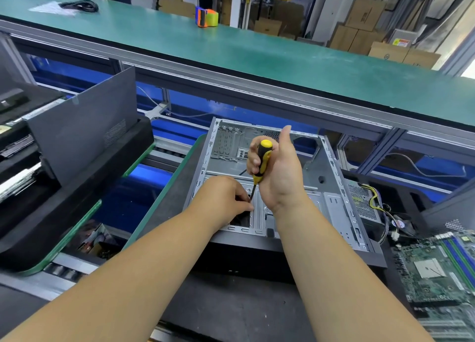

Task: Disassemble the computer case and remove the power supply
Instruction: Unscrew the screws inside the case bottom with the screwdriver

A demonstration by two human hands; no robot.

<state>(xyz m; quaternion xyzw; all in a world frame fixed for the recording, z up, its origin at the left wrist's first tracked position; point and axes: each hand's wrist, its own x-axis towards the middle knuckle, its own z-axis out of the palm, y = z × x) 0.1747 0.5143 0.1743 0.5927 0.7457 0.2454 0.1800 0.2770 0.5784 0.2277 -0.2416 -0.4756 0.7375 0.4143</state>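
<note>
screwdriver (262,161) gripped upright in right hand (280,172), left hand (226,197) pinching its shaft, tip hidden inside computer case (331,187)

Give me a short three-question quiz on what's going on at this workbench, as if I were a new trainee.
1. True or false: the right hand grips a yellow-and-black screwdriver.
2. What lies just right of the open computer case? A) a keyboard B) a power supply with coloured wires C) a monitor
3. Fill in: the left hand holds its fingers at the screwdriver's ____, down inside the case.

Key: 1 true; 2 B; 3 tip.
</note>
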